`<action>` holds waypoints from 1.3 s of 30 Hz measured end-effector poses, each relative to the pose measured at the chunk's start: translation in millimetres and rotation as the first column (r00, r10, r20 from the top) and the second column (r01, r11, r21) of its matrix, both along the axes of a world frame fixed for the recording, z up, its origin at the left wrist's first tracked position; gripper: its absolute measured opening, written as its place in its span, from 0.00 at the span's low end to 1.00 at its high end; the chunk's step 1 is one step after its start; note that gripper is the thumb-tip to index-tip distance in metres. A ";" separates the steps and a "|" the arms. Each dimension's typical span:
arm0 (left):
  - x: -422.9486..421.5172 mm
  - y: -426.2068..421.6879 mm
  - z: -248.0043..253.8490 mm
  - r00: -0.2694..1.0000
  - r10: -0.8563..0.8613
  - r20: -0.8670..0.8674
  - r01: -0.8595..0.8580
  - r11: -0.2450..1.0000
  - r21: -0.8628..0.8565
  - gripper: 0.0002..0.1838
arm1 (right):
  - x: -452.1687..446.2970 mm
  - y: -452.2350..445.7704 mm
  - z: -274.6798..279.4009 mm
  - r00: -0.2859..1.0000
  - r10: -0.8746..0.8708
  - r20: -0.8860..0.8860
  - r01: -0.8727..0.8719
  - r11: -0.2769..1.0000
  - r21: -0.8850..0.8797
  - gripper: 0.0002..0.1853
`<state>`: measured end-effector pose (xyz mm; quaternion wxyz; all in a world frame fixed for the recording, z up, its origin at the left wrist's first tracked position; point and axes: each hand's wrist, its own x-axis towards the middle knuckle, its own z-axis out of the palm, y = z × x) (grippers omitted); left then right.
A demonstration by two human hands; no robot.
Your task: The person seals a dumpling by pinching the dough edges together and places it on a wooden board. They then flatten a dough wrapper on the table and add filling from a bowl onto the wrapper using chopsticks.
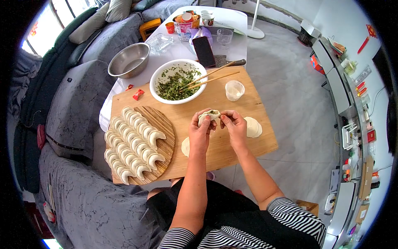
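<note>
A partly folded dumpling (210, 115) is held up over the wooden board, with green filling showing at its top. My left hand (201, 124) grips it from the left, thumb in front. At its right edge, the fingers of my right hand (232, 124) pinch the wrapper. Round dumpling wrappers (253, 127) lie overlapped just right of my right hand. Another wrapper (185, 147) is partly hidden behind my left forearm. Beyond my hands stands a white bowl (154, 89) of chopped green filling (176, 85), with chopsticks (215, 79) resting in it.
Rows of folded dumplings (132, 141) cover a round slatted tray (168, 143) at the left of the wooden board (224, 153). A clear plastic cup (235, 90) stands at the right. Farther back are a metal basin (129, 60), a phone (204, 52) and a cleaver (224, 61).
</note>
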<state>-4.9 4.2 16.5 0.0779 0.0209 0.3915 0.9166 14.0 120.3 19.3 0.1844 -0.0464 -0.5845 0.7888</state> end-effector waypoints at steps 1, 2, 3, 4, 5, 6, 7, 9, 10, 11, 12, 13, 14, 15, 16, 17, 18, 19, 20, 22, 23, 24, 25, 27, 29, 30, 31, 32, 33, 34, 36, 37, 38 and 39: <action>0.1 0.1 -1.0 1.000 0.003 0.000 -0.003 1.000 0.009 0.13 | -0.1 0.6 -0.3 1.000 -0.001 0.001 0.001 1.000 0.000 0.06; 0.4 0.8 -0.8 1.000 0.001 0.003 -0.001 1.000 0.009 0.13 | -0.2 1.7 -1.0 1.000 0.002 -0.008 -0.002 1.000 0.008 0.05; 0.5 1.5 0.0 1.000 -0.002 0.001 0.002 1.000 0.007 0.13 | -0.4 2.5 -2.0 1.000 0.005 -0.018 -0.005 1.000 0.015 0.05; 0.6 1.9 0.6 1.000 -0.005 -0.002 0.005 1.000 0.004 0.13 | -0.6 3.8 -4.1 1.000 0.004 -0.017 -0.004 1.000 0.015 0.05; 1.0 1.8 0.9 1.000 -0.005 -0.002 0.005 1.000 0.003 0.13 | -1.0 5.3 -5.9 1.000 0.016 -0.006 -0.016 0.999 0.029 0.05; 1.1 1.8 1.4 1.000 -0.017 -0.010 0.017 1.000 -0.006 0.13 | -1.6 6.3 -6.9 1.000 0.028 0.004 -0.028 0.999 0.042 0.04; 1.1 1.8 1.6 0.999 -0.028 -0.018 0.027 1.000 -0.015 0.13 | -1.5 6.6 -7.5 1.000 0.028 0.003 -0.028 0.999 0.041 0.04; 0.8 2.1 1.0 1.000 -0.024 -0.019 0.024 1.000 -0.008 0.13 | -0.4 5.9 -6.0 1.000 -0.003 0.017 0.001 0.996 0.088 0.05; 0.6 2.0 0.6 1.000 -0.021 -0.019 0.021 1.000 -0.002 0.13 | 0.3 5.2 -4.3 1.000 -0.002 0.017 0.000 0.996 0.088 0.05; 0.3 1.7 0.0 1.000 -0.019 -0.018 0.019 1.000 -0.001 0.13 | 1.2 4.4 -1.6 1.000 -0.002 0.011 0.001 0.997 0.078 0.05; 0.1 1.3 -0.7 1.000 -0.007 -0.011 0.007 1.000 0.006 0.13 | 1.8 4.1 -0.3 1.000 -0.002 0.005 0.002 0.998 0.067 0.06; 0.0 1.0 -1.1 1.000 0.004 -0.004 -0.004 1.000 0.012 0.13 | 1.6 4.4 -0.5 1.000 -0.002 0.005 0.002 0.998 0.068 0.06; 0.1 1.4 -1.2 1.000 0.004 -0.002 -0.004 1.000 0.013 0.13 | 1.5 5.2 -1.1 1.000 0.003 0.006 -0.003 0.997 0.076 0.07; 0.3 1.9 -1.0 1.000 0.000 -0.004 0.000 1.000 0.018 0.13 | 1.4 5.9 -1.9 1.000 0.007 0.007 -0.008 0.996 0.084 0.08; 0.5 2.2 -0.8 1.000 -0.005 -0.006 0.005 1.000 0.022 0.13 | 0.3 6.5 -3.0 1.000 0.007 0.008 -0.007 0.996 0.085 0.08; 0.8 2.4 -1.1 1.000 -0.005 -0.005 0.005 1.000 0.022 0.13 | -1.6 6.8 -3.7 1.000 0.014 -0.003 -0.014 0.996 0.092 0.08; 0.9 2.5 -1.3 1.000 -0.015 -0.019 0.015 1.000 0.016 0.14 | -2.8 6.6 -3.7 1.000 0.023 -0.016 -0.021 0.995 0.099 0.07; 1.0 2.4 -1.3 0.999 -0.024 -0.033 0.024 1.000 0.009 0.14 | -2.7 6.3 -3.0 1.000 0.023 -0.017 -0.021 0.995 0.099 0.07; 1.1 2.2 -1.0 0.999 -0.024 -0.034 0.024 1.000 0.008 0.14 | -2.1 5.0 0.9 1.000 0.026 -0.012 -0.025 0.996 0.083 0.07; 1.2 1.8 0.0 0.999 -0.030 -0.038 0.030 1.000 0.001 0.13 | -2.0 3.3 4.4 1.000 0.030 -0.007 -0.029 0.997 0.066 0.06; 1.4 1.8 0.9 0.999 -0.030 -0.038 0.030 1.000 0.001 0.13 | -2.1 2.7 5.0 1.000 0.027 -0.001 -0.027 0.998 0.061 0.06; 1.7 2.0 2.0 0.999 -0.025 -0.035 0.025 1.000 -0.005 0.13 | -2.3 2.5 4.9 1.000 0.024 0.006 -0.025 0.998 0.056 0.05; 2.0 2.1 2.5 0.999 -0.021 -0.032 0.021 1.000 -0.012 0.13 | -2.9 2.8 3.6 1.000 0.024 0.006 -0.024 0.998 0.055 0.05; 1.9 2.4 2.6 0.999 -0.023 -0.039 0.023 1.000 -0.021 0.13 | -4.9 4.5 -0.8 1.000 0.021 -0.003 -0.020 0.995 0.096 0.05; 1.8 2.6 2.9 0.999 -0.026 -0.047 0.024 0.999 -0.030 0.13 | -6.0 5.3 -3.1 0.999 0.011 -0.040 -0.006 0.992 0.125 0.05; 1.7 2.6 3.1 0.999 -0.031 -0.043 0.029 0.998 -0.047 0.13 | -6.4 5.6 -4.1 0.997 0.004 -0.078 0.008 0.988 0.153 0.05; 1.9 2.4 2.9 0.999 -0.036 -0.039 0.033 0.997 -0.063 0.13 | -6.3 6.2 -5.4 0.997 0.004 -0.077 0.007 0.988 0.153 0.05; 2.1 2.2 2.5 0.999 -0.034 -0.039 0.032 0.998 -0.063 0.13 | -6.2 7.0 -6.3 0.998 0.007 -0.055 0.002 0.987 0.162 0.05; 2.1 1.9 2.2 0.999 -0.030 -0.032 0.028 0.998 -0.055 0.12 | -6.1 7.8 -6.5 0.999 0.009 -0.034 -0.003 0.985 0.171 0.05; 1.9 1.6 1.9 0.999 -0.025 -0.025 0.024 0.999 -0.047 0.12 | -4.9 9.1 -5.7 0.999 0.011 -0.034 -0.005 0.985 0.171 0.05; 1.0 0.4 1.5 0.999 -0.018 -0.026 0.017 0.999 -0.034 0.12 | -1.3 11.1 -1.0 1.000 0.023 0.004 -0.023 0.976 0.216 0.08; 1.2 0.6 0.9 1.000 -0.014 -0.025 0.013 1.000 -0.021 0.12 | -0.7 10.5 0.4 1.000 0.024 0.006 -0.024 0.976 0.217 0.08; 1.9 1.2 2.1 1.000 -0.015 -0.023 0.015 1.000 -0.020 0.12 | -0.4 9.1 1.7 1.000 0.025 -0.018 -0.020 0.975 0.221 0.09; 2.9 1.7 4.7 0.999 -0.021 -0.025 0.020 1.000 -0.021 0.12 | -0.1 7.7 3.1 0.999 0.026 -0.043 -0.016 0.975 0.224 0.10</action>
